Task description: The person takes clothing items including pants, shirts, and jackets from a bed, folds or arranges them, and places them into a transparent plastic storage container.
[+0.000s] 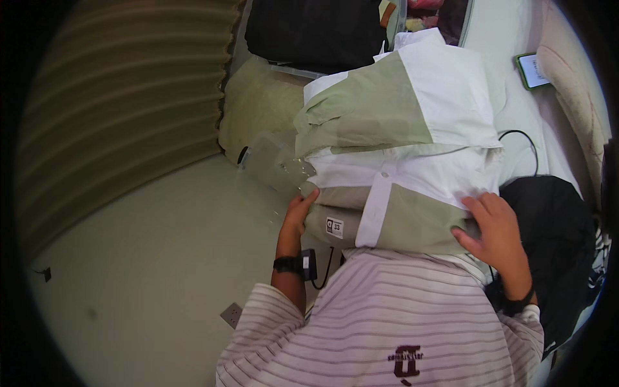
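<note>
A white and sage-green button shirt (pixel 464 101) lies loosely folded in front of me. Its near part shows a white placket (pixel 375 203) with a button. Beige-green cloth (pixel 319 222) along the near left edge bears a printed label; whether it belongs to the shirt I cannot tell. My left hand (pixel 294 213) holds this left edge, thumb on top, the other fingers mostly hidden. At the right edge my right hand (pixel 495 230), slightly blurred, rests thumb and fingers apart against the cloth.
Beyond the shirt is a dark cloth pile (pixel 314 34) on a clear plastic container. A transparent bottle (pixel 271 150) lies left, beside a pleated curtain (pixel 135 96). To the right are a black bag-like item (pixel 546 232), a cable (pixel 524 135) and a phone (pixel 531 71).
</note>
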`<action>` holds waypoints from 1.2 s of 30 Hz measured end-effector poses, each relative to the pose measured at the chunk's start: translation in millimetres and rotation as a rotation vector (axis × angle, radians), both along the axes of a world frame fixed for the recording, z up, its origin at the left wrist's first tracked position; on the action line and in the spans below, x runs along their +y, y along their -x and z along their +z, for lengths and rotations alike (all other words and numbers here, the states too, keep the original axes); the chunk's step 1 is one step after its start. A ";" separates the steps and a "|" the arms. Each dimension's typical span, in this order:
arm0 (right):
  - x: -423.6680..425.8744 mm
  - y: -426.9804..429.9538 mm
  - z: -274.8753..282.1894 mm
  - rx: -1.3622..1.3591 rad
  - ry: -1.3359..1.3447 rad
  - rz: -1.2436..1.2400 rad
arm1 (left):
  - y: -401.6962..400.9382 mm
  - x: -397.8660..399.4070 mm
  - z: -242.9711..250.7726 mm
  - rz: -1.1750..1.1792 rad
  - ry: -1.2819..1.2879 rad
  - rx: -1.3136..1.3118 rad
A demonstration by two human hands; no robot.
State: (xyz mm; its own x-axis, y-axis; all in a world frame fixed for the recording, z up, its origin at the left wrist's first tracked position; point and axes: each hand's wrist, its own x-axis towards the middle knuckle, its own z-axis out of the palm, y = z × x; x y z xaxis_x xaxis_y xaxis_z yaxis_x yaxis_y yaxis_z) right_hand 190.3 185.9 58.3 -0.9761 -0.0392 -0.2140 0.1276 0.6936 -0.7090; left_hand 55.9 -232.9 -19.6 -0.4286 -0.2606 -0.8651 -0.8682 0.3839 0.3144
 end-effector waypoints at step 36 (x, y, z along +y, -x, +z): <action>39.7 60.3 -39.8 0.466 -0.325 0.250 | 104.1 30.5 -39.5 -0.103 -0.166 0.676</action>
State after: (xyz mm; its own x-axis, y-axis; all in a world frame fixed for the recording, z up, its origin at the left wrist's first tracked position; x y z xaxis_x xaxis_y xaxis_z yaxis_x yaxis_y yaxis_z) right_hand 130.0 225.7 18.5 -0.9393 -0.2836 0.1930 -0.3392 0.8520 -0.3989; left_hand -48.2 -202.4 -59.1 -0.9017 -0.0778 -0.4253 -0.4238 0.3538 0.8338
